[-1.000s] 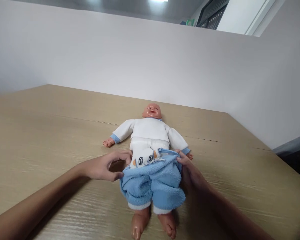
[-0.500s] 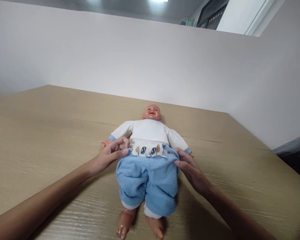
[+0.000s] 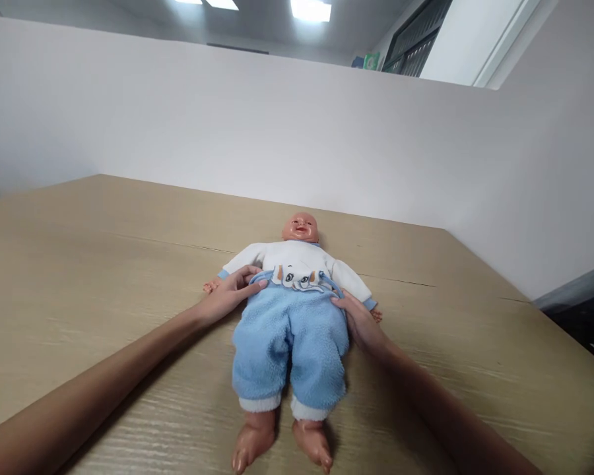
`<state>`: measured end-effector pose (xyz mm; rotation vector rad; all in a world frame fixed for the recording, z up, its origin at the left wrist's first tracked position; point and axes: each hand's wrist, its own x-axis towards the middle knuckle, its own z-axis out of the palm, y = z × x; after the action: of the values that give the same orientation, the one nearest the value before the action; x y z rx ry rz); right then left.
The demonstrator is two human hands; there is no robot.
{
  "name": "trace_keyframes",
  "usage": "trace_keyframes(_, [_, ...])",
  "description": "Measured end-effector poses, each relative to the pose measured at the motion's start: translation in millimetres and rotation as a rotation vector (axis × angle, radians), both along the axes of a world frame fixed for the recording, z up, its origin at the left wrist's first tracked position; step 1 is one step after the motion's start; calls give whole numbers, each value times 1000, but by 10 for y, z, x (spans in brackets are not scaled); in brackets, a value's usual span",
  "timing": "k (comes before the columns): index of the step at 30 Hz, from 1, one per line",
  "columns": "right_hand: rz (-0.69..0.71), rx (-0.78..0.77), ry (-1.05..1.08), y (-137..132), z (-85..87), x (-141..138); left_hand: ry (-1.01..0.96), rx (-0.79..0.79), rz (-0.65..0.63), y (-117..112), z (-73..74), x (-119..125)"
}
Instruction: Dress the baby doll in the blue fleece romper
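From a camera worn on the head, we look forward and down along a doll lying near us, feet closest, across a tabletop to the pale wall beyond.

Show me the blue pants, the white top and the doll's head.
Blue pants (image 3: 292, 311): head camera, front below waistband.
White top (image 3: 297, 256): head camera, chest.
Doll's head (image 3: 301, 226): head camera, mid-face.
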<state>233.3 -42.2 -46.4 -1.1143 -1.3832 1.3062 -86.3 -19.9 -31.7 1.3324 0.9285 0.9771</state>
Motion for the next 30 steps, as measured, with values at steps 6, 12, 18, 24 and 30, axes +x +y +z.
trace_keyframes(6, [120, -102, -34, -171, 218, 32, 187, 90, -189, -20, 120, -139])
trace_keyframes(12, [45, 110, -183, -28, 609, -79, 83, 209, -128, 108, 352, -29])
trace_keyframes(18, [-66, 35, -112, 298, 340, -127, 250, 174, -23, 151, 269, -1])
trace_keyframes(24, [-39, -33, -32, 190, 45, -58, 235, 116, -62, 49, 30, -126])
trace_keyframes(30, [93, -9, 18, 162, 130, -46, -25, -84, -5, 96, -154, -124])
